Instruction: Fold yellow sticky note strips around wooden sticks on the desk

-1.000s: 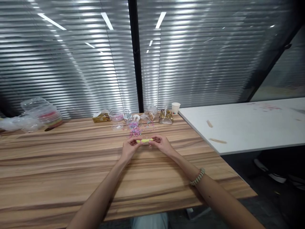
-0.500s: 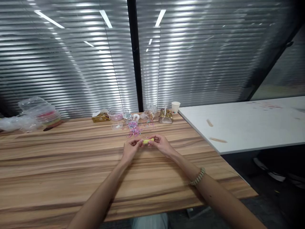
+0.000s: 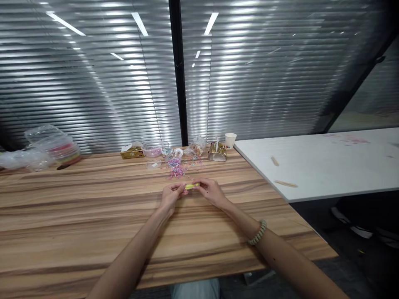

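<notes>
Between my two hands is a small, soft-looking yellow strip (image 3: 190, 187), held a little above the wooden table (image 3: 93, 224). My left hand (image 3: 171, 195) pinches its left end between thumb and fingers. At the other end, my right hand (image 3: 211, 192) has closed its thumb and fingertips on the strip, covering part of it. Just beyond my fingers lies a loose pile of small pink, purple and blue pieces (image 3: 177, 172), too small to name surely. A clear cup (image 3: 173, 161) with similar pieces lies behind the pile.
At the back stand a gold tissue box (image 3: 132, 152), a clear tub (image 3: 152, 151), a gold packet (image 3: 217, 153) and a paper cup (image 3: 230, 140). Plastic bags and containers (image 3: 52, 149) sit far left. A white table (image 3: 318, 162) adjoins on the right, with two thin tan pieces on it.
My right hand has shifted slightly left along the yellow strip, and the strip sits a little lower. Both hands still hold it.
</notes>
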Tool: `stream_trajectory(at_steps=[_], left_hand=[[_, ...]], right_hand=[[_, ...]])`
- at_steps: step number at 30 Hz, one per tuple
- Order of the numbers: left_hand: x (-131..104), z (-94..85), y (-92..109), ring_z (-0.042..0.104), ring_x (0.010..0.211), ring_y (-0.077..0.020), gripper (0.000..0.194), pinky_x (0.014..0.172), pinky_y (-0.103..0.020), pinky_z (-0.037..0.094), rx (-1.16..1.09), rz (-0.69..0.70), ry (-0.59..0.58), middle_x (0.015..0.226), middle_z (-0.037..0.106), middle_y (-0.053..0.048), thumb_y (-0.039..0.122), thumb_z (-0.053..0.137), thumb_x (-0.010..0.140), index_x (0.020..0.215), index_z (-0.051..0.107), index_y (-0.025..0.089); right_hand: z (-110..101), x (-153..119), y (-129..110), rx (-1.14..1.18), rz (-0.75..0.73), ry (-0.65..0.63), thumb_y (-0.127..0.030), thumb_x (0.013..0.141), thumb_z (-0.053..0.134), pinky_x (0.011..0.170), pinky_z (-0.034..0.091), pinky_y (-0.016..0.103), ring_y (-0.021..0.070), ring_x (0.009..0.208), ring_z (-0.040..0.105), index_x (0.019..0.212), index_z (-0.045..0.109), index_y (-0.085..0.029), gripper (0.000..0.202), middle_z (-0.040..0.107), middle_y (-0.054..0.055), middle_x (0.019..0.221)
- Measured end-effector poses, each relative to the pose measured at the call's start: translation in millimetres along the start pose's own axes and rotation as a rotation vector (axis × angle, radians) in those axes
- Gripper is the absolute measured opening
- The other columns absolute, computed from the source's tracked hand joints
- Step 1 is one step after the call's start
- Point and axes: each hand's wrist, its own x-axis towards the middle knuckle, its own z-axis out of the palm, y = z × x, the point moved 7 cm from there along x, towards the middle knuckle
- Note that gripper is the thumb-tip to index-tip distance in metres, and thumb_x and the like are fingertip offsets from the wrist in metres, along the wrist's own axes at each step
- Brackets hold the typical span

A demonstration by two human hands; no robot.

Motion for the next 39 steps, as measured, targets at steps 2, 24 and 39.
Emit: stream_trajectory(at_steps=[2, 24, 39], left_hand=[[0.0, 0.0, 3.7, 0.058, 0.050, -0.0095, 0.025, 0.059, -0.022, 0.047, 0.011, 0.043, 0.001, 0.056, 0.065, -0.002, 0.027, 0.079, 0.049, 0.063, 0.066, 0.011], [4.3, -0.9, 15.5, 0.050, 0.046, -0.0094, 0.037, 0.047, -0.021, 0.038, 0.283, 0.224, -0.038, 0.055, 0.060, -0.002, 0.047, 0.068, 0.058, 0.061, 0.063, 0.010], [2.3, -1.6, -2.2, 0.040, 0.041, -0.0026, 0.032, 0.043, -0.016, 0.030, 0.106, -0.105, -0.094, 0.048, 0.055, 0.001, 0.035, 0.077, 0.047, 0.050, 0.059, 0.009]], right_hand=[[1.5, 0.5, 9.0, 0.162, 0.099, -0.005, -0.031, 0.072, 0.061, 0.065, 0.048, 0.027, 0.0158, 0.070, 0.061, 0.093, 0.062, -0.016, 0.026, 0.066, 0.006, 0.084], [10.1, -0.3, 29.2, 0.431, 0.381, -0.095, -0.048, 0.066, 0.063, 0.047, 0.039, 0.021, 0.0078, 0.045, 0.049, 0.063, 0.055, -0.014, 0.034, 0.057, 0.000, 0.054], [-2.0, -0.7, -11.0, -0.303, -0.103, -0.142, -0.025, 0.085, 0.046, 0.054, 0.036, 0.021, 0.0114, 0.054, 0.052, 0.071, 0.058, -0.016, 0.020, 0.061, 0.002, 0.060]])
